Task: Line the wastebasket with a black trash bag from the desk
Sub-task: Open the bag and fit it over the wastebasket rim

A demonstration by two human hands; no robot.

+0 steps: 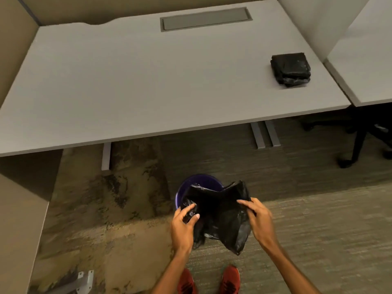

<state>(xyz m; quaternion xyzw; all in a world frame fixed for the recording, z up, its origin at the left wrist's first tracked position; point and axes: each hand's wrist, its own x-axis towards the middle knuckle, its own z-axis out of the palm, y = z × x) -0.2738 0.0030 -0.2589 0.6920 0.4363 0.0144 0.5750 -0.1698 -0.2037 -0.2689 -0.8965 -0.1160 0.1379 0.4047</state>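
Black plastic, bunched between two hands: the trash bag [218,211] is off the desk [148,81] and held just above the purple wastebasket [191,183] on the carpet, so the fetching looks done. The left hand [183,222] pinches one side edge, the right hand [257,217] grips the other, fingers closed on the film. The mouth gapes upward and away, long axis hanging down toward the shoes. Left to do, I'd judge: lower it in, fold the rim over. Spare folded bags [290,68] sit on the desk.

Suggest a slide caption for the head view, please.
Both hands open a black trash bag above the purple wastebasket.
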